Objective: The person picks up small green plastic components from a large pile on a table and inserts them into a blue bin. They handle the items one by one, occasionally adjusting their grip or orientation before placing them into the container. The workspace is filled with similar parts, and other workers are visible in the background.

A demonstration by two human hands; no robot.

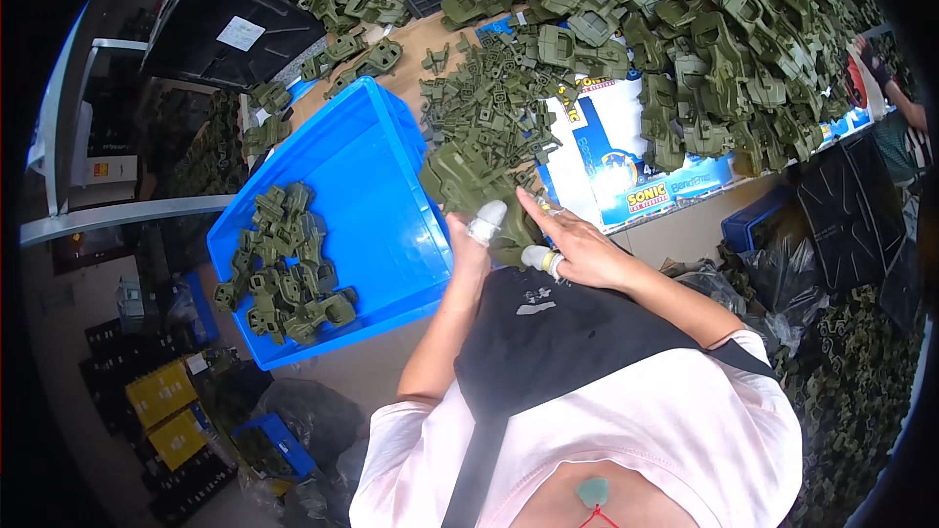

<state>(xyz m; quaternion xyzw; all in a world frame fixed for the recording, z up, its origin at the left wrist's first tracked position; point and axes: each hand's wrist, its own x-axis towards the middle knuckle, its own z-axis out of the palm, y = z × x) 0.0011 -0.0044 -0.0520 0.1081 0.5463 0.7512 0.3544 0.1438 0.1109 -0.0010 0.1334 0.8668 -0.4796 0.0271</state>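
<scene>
A big green plastic piece [460,176] is held up in front of the black apron [548,328], between the two hands. Its long side is slanted: one end is set up and to the left, and the other is tipped down and to the right, toward the apron. The low end is partly hidden by the hands.

The near left edge is gripped by the left hand [471,242]. Its wrapped thumb is laid on the piece, and its other fingers are mostly hidden. The lower right part is met by the right hand [582,249]. Its pointing finger is stretched up along the piece, and its thumb is kept apart, lower down. Whether the piece is pinched there or only touched cannot be told.

The blue bin [391,225] is placed to the left, just beside the left hand, so that hand is nearer to it. Green parts [308,274] are bunched in its left half. Small green parts [489,98] are piled on the worktop [409,54], just past the held piece.
</scene>
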